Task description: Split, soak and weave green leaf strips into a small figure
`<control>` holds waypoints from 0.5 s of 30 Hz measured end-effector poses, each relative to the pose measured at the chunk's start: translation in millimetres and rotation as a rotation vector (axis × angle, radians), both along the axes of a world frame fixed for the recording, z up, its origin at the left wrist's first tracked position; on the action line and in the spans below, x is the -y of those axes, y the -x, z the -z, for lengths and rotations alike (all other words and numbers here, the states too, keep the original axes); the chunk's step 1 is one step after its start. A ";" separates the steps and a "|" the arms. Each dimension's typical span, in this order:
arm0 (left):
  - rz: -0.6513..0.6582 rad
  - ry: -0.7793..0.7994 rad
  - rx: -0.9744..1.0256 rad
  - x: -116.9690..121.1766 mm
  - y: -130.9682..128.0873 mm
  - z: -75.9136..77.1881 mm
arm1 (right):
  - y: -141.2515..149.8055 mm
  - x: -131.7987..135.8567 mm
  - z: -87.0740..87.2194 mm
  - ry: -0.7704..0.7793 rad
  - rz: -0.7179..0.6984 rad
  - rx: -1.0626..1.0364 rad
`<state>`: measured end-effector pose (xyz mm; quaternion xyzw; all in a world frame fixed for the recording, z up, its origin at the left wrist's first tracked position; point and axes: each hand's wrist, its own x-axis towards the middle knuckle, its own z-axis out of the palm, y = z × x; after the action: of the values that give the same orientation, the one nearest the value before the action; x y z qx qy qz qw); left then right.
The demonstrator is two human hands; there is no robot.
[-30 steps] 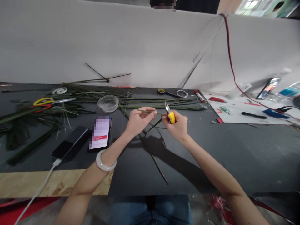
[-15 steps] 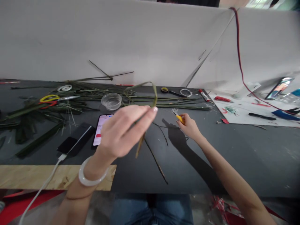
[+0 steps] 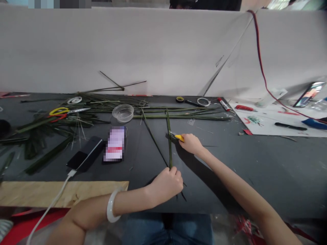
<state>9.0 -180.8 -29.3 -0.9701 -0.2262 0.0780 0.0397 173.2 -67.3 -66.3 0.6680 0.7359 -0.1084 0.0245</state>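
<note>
Left hand [image 3: 167,184] is clamping the green strip [image 3: 169,146] near its lower end over the bench [image 3: 242,153], right hand [image 3: 191,144] is gripping the yellow cutter [image 3: 179,137] beside it, apparently for slitting, next requiring steady tension.

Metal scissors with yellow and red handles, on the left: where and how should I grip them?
Grip the yellow and red handle loops of the metal scissors, ideally from above and the left: the loops form their left end, while the blades point right. The scissors lie on dark green strips, so a shallow grip may avoid snagging those.
</note>
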 end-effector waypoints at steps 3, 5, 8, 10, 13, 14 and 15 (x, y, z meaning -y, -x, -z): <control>0.019 0.039 -0.001 2.9 -4.2 3.5 | 3.1 -2.1 -1.4 0.005 -0.035 0.070; 0.023 0.060 0.006 2.2 -5.5 5.7 | -2.7 -8.2 -4.0 0.007 -0.027 0.115; 0.007 0.083 0.008 -1.3 -3.1 8.0 | -29.5 -28.7 -10.1 -0.003 0.061 0.176; -0.019 0.086 0.000 -3.9 0.2 8.3 | -54.8 -46.0 -13.3 -0.023 0.164 0.214; -0.062 0.085 -0.018 -6.0 3.6 9.2 | -84.0 -63.5 -12.0 -0.046 0.279 0.242; -0.071 0.088 -0.021 -6.1 3.8 10.1 | -87.7 -65.0 -10.1 -0.051 0.300 0.245; -0.075 0.091 -0.019 -5.8 3.6 11.2 | -87.4 -64.0 -8.0 -0.070 0.315 0.253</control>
<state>5.5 -175.0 -40.5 -0.9610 -0.2583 0.0989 -0.0053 260.6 -3.3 -58.3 0.7834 0.6168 -0.0004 0.0765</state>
